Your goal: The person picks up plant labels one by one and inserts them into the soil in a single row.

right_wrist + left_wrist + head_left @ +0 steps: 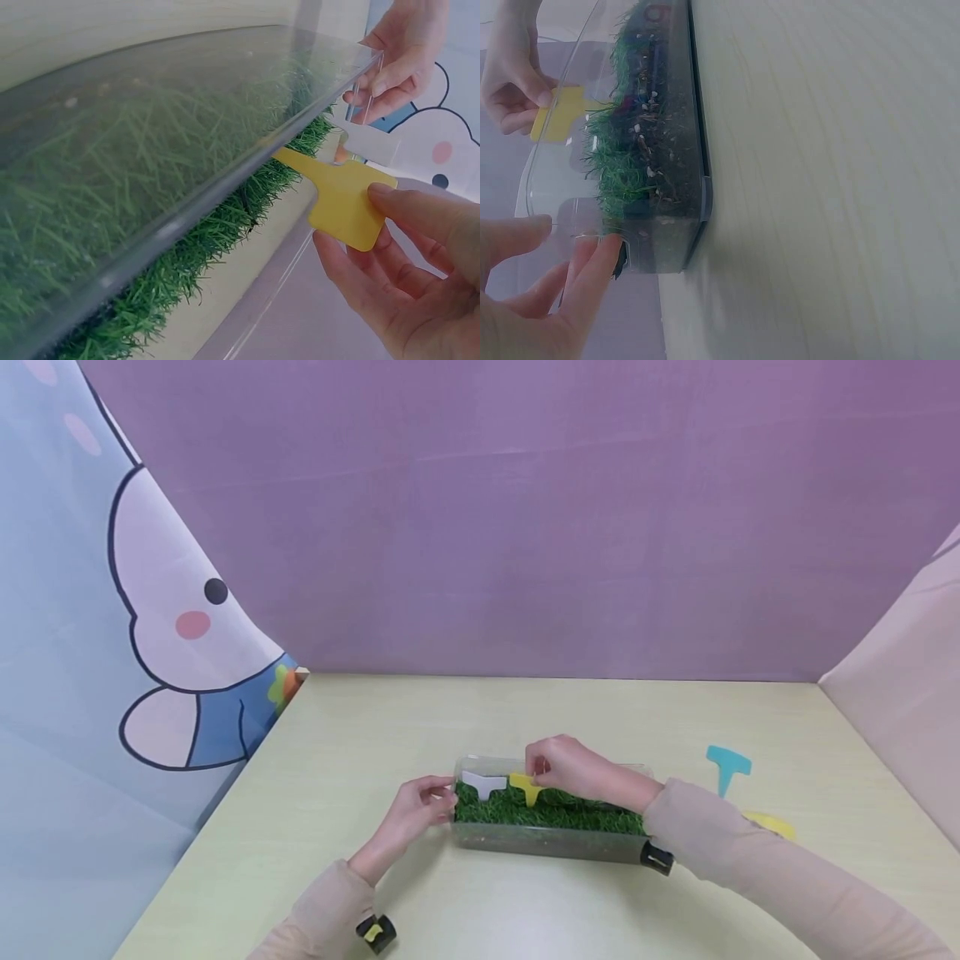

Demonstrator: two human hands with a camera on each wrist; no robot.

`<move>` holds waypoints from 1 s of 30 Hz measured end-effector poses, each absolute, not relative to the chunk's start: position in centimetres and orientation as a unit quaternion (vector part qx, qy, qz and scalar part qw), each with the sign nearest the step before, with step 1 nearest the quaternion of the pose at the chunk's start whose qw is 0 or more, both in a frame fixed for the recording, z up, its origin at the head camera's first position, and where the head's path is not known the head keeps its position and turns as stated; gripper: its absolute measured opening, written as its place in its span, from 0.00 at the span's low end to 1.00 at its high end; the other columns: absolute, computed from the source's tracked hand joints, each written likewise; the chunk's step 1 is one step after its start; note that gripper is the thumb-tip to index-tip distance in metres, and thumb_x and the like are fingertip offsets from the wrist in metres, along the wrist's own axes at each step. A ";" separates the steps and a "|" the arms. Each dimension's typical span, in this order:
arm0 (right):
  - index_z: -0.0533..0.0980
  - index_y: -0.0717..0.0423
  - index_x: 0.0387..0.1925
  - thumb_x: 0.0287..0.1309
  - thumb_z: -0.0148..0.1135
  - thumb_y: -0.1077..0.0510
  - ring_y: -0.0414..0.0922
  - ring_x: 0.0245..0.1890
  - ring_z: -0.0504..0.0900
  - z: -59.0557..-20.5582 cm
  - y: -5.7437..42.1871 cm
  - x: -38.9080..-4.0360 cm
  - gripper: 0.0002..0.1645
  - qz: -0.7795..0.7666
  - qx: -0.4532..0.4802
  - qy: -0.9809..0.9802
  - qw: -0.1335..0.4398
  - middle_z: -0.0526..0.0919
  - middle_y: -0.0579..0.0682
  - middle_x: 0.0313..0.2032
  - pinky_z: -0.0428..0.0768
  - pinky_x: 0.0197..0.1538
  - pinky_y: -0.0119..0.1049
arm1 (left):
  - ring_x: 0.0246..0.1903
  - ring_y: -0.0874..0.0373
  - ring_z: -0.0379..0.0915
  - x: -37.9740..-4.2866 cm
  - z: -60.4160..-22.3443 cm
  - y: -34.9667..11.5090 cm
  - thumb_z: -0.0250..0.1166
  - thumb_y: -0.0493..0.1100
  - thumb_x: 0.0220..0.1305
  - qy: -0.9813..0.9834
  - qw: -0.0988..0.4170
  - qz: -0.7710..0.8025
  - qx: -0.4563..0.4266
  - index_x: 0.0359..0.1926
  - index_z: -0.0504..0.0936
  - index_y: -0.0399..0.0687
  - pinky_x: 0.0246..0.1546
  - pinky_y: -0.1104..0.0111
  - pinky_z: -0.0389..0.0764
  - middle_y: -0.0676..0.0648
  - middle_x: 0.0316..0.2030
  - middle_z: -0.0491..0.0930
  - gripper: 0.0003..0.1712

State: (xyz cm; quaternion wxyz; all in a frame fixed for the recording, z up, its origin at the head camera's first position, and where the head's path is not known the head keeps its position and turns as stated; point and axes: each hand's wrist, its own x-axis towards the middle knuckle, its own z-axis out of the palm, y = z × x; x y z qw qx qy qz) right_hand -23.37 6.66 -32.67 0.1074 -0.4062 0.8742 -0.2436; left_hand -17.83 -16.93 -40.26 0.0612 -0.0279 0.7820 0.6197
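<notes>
A clear plastic box [551,843] holds green artificial grass [491,812] over a dark, speckled layer. My left hand [416,803] touches the box's left end, fingers against the outer wall and thumb near the rim. With thumb and fingers my right hand [570,767] pinches the broad head of a yellow T-shaped plant label [349,202], whose narrow stem points down into the grass. To its left a white T-shaped plant label [483,783] stands upright in the grass.
A teal T-shaped plant label [728,765] lies on the table [390,718] right of the box. Near it a yellow piece [772,823] shows partly behind my right sleeve. A purple cloth [525,527] hangs at the table's back edge.
</notes>
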 end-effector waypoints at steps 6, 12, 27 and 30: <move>0.75 0.57 0.24 0.48 0.61 0.67 0.36 0.25 0.74 -32.7 6.6 -23.4 0.04 -0.242 -0.404 0.875 0.111 0.77 0.44 0.24 0.75 0.28 0.23 | 0.29 0.52 0.76 -17.8 -40.3 -16.9 0.57 0.30 0.53 0.781 0.060 0.620 -0.028 0.49 0.71 0.26 0.33 0.64 0.82 0.41 0.33 0.75 0.20; 0.75 0.58 0.24 0.48 0.61 0.67 0.36 0.26 0.75 -32.7 6.5 -23.1 0.04 -0.245 -0.404 0.874 0.110 0.77 0.44 0.25 0.75 0.30 0.22 | 0.31 0.49 0.75 -17.7 -40.2 -17.0 0.58 0.31 0.53 0.779 0.062 0.623 -0.023 0.49 0.70 0.26 0.34 0.63 0.82 0.41 0.33 0.75 0.21; 0.75 0.56 0.24 0.48 0.61 0.66 0.36 0.26 0.75 -32.9 6.6 -22.9 0.04 -0.241 -0.401 0.877 0.106 0.77 0.43 0.25 0.76 0.30 0.24 | 0.29 0.53 0.75 -17.7 -40.1 -16.8 0.58 0.31 0.54 0.785 0.059 0.616 -0.027 0.49 0.71 0.26 0.33 0.64 0.82 0.41 0.33 0.76 0.20; 0.75 0.56 0.24 0.48 0.61 0.66 0.36 0.26 0.75 -32.9 6.7 -22.9 0.04 -0.233 -0.405 0.878 0.102 0.77 0.42 0.24 0.76 0.30 0.24 | 0.29 0.54 0.75 -17.7 -40.1 -16.7 0.58 0.31 0.54 0.786 0.058 0.615 -0.027 0.49 0.70 0.26 0.33 0.64 0.82 0.41 0.33 0.75 0.20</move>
